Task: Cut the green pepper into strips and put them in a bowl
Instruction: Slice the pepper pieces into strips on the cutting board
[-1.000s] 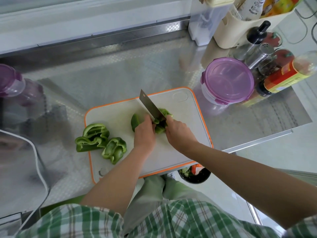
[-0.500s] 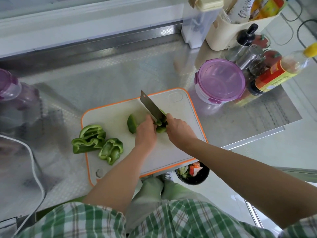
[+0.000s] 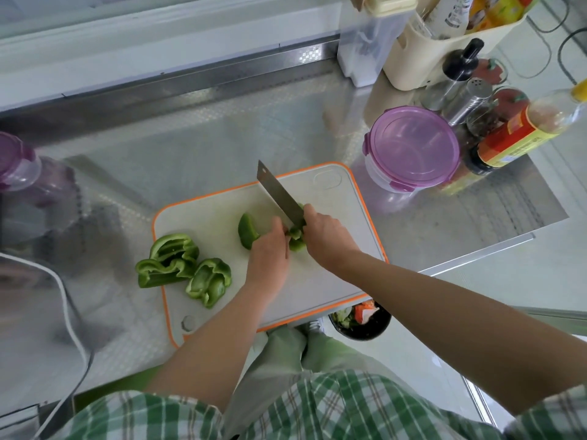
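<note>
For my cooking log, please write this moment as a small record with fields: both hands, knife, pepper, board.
Cutting board: white with an orange rim, on the metal counter
Left hand: holds down the pepper piece
Right hand: grips the knife, blade down next to the left hand
Cut bits: between the two hands
Uncut pieces: at the board's left edge, partly over it
Purple-lidded container: lid on, beyond the board's far right corner

A kitchen — steel counter (image 3: pixel 190 147), cutting board (image 3: pixel 317 281), seasoning bottles (image 3: pixel 521 131) beside it.
</note>
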{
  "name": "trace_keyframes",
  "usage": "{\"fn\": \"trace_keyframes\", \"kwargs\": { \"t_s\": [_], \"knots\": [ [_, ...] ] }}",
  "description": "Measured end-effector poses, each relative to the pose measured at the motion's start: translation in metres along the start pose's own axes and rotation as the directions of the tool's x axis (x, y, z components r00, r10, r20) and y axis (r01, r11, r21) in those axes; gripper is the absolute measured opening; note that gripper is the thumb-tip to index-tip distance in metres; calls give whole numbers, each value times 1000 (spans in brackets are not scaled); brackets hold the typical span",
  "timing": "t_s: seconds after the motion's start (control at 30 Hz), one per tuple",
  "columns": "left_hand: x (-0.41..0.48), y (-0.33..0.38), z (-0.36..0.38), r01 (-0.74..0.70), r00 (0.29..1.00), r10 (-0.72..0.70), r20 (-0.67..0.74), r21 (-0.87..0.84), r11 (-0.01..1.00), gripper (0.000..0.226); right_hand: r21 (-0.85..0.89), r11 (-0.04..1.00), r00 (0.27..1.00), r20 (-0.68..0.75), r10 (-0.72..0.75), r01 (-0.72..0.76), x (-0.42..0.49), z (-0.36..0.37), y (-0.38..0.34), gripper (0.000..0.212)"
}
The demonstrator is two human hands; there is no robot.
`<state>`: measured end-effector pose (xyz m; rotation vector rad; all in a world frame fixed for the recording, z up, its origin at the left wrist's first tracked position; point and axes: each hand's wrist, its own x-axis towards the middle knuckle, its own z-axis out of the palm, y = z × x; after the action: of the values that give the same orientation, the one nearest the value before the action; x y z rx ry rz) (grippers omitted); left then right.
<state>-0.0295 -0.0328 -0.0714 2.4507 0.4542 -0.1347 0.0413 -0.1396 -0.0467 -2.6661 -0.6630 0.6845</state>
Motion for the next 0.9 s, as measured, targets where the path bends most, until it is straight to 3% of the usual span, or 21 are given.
{"fn": "trace_keyframes", "kwargs": {
  "t_s": [0.23,0.37,0.53,0.63,0.73,0.9],
  "knots": [
    [2,0,-11,127,985,-137,-102,-102,987,8,131,988,988,-121,98,-82,3,-13,33,7],
    [-2,1,-14,171,969,-192,-157,-136,976,10,151,987,995,-84,-50,63,-3,-11,22,20],
    [-6,4,-16,204,955,-230,-188,-149,968,9,140,983,992,23,-122,117,-9,2,13,6],
    [-4,5,-12,205,958,-232,-171,-163,965,13,126,991,999,-28,-35,38,-9,-5,26,17],
    [6,10,-4,210,966,-235,-110,-197,958,16,137,990,995,-89,53,-41,-11,-20,41,7],
    [27,19,8,239,969,-246,-12,-205,949,12,198,979,994,-96,60,-40,-17,-37,45,8]
  ]
}}
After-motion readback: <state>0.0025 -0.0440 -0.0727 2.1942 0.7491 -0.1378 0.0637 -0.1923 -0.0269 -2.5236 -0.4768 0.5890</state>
